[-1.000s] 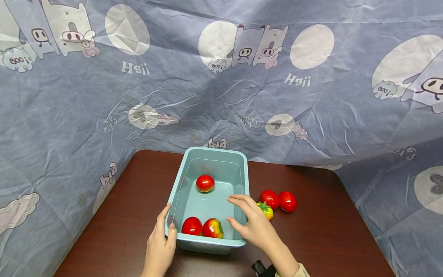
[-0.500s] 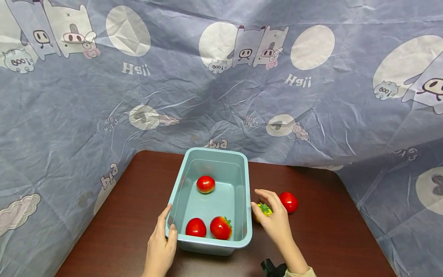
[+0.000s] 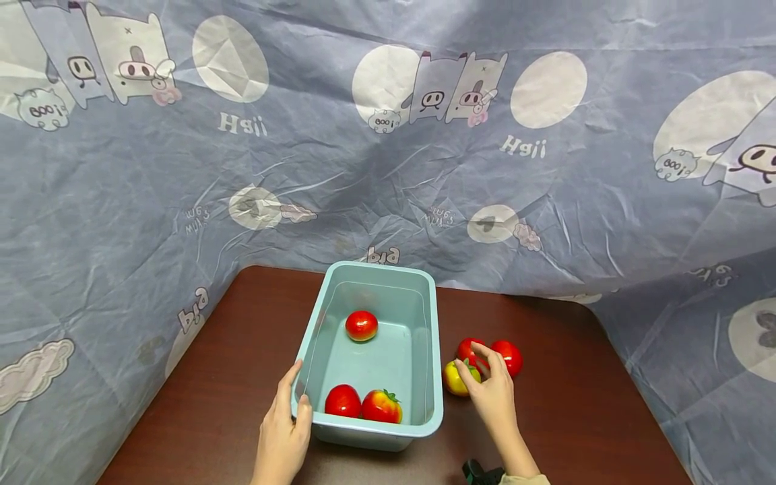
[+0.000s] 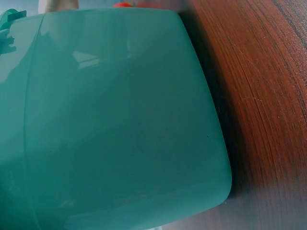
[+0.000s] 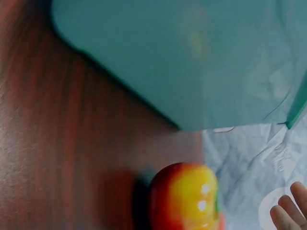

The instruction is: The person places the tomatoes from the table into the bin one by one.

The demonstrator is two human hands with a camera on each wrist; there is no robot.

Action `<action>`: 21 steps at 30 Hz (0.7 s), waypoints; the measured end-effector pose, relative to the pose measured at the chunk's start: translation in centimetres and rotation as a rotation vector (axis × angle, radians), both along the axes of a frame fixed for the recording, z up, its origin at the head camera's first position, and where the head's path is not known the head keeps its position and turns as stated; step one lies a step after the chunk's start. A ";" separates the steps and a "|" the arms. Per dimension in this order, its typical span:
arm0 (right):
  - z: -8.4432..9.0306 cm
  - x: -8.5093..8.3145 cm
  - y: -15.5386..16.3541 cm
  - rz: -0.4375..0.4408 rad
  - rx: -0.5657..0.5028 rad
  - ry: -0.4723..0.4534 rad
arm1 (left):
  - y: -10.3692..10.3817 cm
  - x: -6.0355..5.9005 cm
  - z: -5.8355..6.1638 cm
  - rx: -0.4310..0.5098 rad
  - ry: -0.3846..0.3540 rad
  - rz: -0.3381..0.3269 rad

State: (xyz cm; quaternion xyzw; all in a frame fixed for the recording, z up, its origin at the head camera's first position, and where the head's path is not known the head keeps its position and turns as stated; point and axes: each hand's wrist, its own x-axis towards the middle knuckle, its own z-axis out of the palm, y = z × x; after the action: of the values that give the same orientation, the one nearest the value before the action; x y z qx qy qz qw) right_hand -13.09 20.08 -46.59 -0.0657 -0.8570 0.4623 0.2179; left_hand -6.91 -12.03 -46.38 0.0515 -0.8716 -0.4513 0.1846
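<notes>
our left hand (image 3: pixel 281 438) grips the near left rim of the teal bin (image 3: pixel 432 350). our right hand (image 3: pixel 494 394), fingers relaxed, touches the red tomato (image 3: pixel 468 349) just right of the bin, beside the yellow-red tomato (image 3: pixel 453 378).

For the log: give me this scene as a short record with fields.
surface: brown table, printed cloth behind
bin: light blue, open top, holds three tomatoes: one at the far end, two at the near end
outside bin: three tomatoes to its right: one yellowish, two red
left hand: holds the bin's near left corner
right hand: over the outside tomatoes, fingers on them; grip unclear
</notes>
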 end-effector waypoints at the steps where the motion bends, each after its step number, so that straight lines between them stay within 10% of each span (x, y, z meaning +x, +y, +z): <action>1: -0.3 0.0 0.1 -0.007 0.004 -0.010 | 0.0 0.0 0.0 0.001 0.000 0.000; 21: -4.9 -1.1 0.6 -0.125 0.175 -0.269 | 0.1 0.1 0.2 -0.003 -0.006 -0.001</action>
State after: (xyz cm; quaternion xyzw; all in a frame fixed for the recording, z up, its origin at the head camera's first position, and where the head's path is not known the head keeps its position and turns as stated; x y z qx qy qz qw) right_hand -14.17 20.67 -51.50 -0.1611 -0.9097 0.3584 0.1344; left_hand -6.80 -11.89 -46.22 0.0523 -0.8730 -0.4496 0.1817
